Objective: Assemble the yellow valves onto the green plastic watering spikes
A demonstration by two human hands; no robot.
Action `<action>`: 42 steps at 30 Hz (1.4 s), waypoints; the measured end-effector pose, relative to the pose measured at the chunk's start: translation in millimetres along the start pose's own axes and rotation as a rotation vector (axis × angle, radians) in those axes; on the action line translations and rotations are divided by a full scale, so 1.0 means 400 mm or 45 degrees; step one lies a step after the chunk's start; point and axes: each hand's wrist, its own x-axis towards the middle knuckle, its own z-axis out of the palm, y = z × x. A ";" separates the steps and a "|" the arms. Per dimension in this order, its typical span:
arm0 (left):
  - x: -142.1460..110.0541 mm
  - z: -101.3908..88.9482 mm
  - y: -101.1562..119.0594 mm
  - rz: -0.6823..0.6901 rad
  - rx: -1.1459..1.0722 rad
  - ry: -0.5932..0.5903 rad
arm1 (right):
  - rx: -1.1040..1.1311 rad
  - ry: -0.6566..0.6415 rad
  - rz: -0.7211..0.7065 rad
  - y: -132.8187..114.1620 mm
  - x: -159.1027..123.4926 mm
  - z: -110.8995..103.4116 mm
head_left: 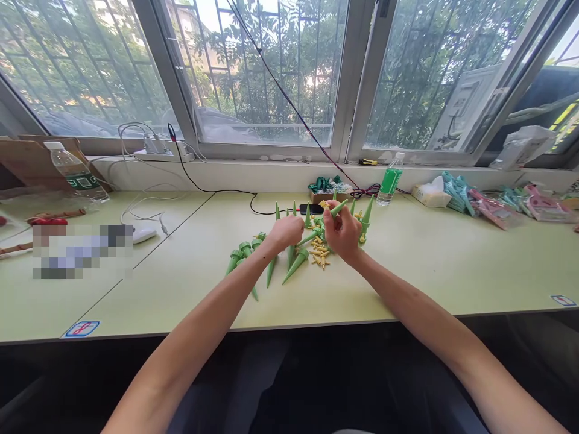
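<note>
My right hand (344, 234) is closed around a green plant-watering spike (339, 208), whose pointed end sticks out to the upper right. A yellow piece (324, 205) shows at its left end, by my fingertips. My left hand (287, 232) is curled closed just to the left, over other green spikes; whatever its fingers hold is hidden. Beneath and between the hands lies a small heap of yellow valve pieces (321, 253). A loose green spike with a ridged cap (296, 266) rests in front, and several more (235, 259) lie left of my left forearm.
Behind the hands are a black phone (310, 209) on a cable and a small cardboard box (320, 196). A green-labelled bottle (389, 179) stands right of them. Further right sit a tissue box (432, 193) and bagged blue and pink items (486, 208). White cables (145, 208) lie left.
</note>
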 end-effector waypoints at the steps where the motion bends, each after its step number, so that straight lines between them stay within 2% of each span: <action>1: 0.007 0.001 0.008 0.011 0.018 0.009 | 0.009 0.039 -0.017 0.002 0.002 -0.001; 4: 0.038 0.010 0.030 0.116 0.160 -0.013 | 0.012 0.122 -0.063 0.006 0.007 -0.003; 12: 0.103 0.058 0.051 0.090 0.214 -0.091 | 0.034 0.120 -0.054 -0.001 0.013 -0.008; 22: 0.099 0.079 0.042 0.095 0.213 -0.079 | 0.055 0.117 -0.031 0.000 0.014 -0.005; 32: 0.065 0.053 0.030 0.120 0.185 -0.056 | 0.069 0.118 -0.031 -0.008 0.012 -0.009; 36: 0.079 0.047 0.035 0.107 0.152 -0.078 | 0.087 0.121 -0.020 -0.004 0.012 -0.009; 42: 0.118 0.064 0.053 0.112 0.169 -0.165 | 0.094 0.130 -0.022 0.003 0.010 -0.008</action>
